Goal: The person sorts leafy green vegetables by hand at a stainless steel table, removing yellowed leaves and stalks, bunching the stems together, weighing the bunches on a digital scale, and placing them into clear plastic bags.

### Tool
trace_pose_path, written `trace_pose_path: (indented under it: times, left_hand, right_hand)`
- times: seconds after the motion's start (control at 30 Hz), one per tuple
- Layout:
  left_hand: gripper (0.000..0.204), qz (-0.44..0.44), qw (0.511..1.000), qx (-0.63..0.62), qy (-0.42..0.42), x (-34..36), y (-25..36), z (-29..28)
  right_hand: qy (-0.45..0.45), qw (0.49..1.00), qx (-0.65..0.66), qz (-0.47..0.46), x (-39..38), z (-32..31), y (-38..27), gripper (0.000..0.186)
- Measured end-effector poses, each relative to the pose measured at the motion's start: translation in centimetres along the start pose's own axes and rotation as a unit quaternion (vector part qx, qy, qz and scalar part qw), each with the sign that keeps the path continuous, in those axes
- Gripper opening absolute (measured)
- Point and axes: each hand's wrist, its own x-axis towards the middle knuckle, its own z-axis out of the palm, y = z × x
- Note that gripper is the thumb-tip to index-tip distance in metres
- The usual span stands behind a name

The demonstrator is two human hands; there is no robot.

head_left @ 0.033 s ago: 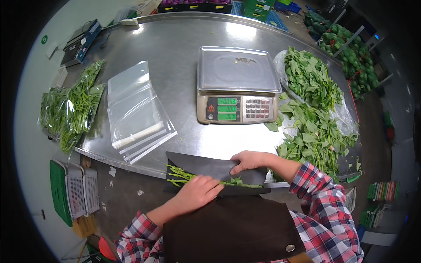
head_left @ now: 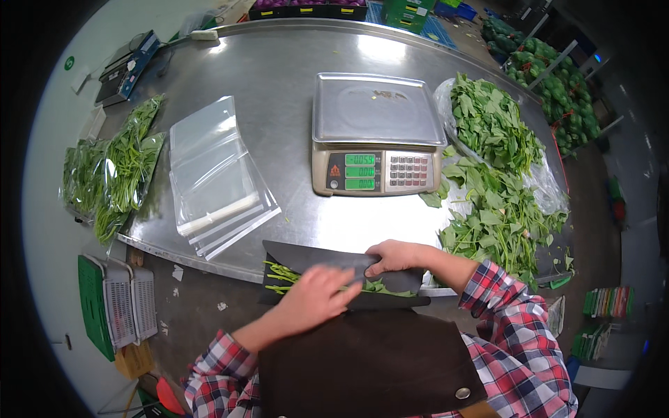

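A bundle of leafy green stems [head_left: 280, 272] lies in a dark, flexible sheet [head_left: 313, 256] at the near edge of the metal table. The sheet curves up along both long sides of the bundle, with cut stem ends at the left and leaves to the right. Above the middle of the bundle is my left hand [head_left: 317, 296], its fingers smeared by motion. My right hand [head_left: 397, 256] grips the far side of the sheet, thumb toward me. Beyond the hands stands a weighing scale [head_left: 380, 111] with a bare metal pan holding a few scraps.
Loose leafy greens [head_left: 495, 223] are heaped on the right, partly on clear plastic. Flat clear bags [head_left: 216, 167] lie fanned out left of the scale. Bagged greens [head_left: 115, 171] sit at the table's left edge. Crates [head_left: 122, 303] stand on the floor below.
My left hand has lifted slightly off the greens and its fingers have shifted, now blurred. More leaves show beside it. My right hand has hardly moved.
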Motion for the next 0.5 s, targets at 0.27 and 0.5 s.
trace_pose_path:
  times: [0.27, 0.5]
  left_hand:
    - [0.060, -0.160, 0.979, -0.064, -0.106, 2.5, -7.0, 4.5]
    - [0.023, -0.173, 0.940, -0.222, 0.191, -2.0, -11.5, 3.2]
  right_hand:
    - [0.049, 0.998, 0.036, 0.021, -3.0, 0.0, -0.3, 0.072]
    - [0.106, 0.980, 0.017, 0.166, -4.2, 1.9, -1.5, 0.083]
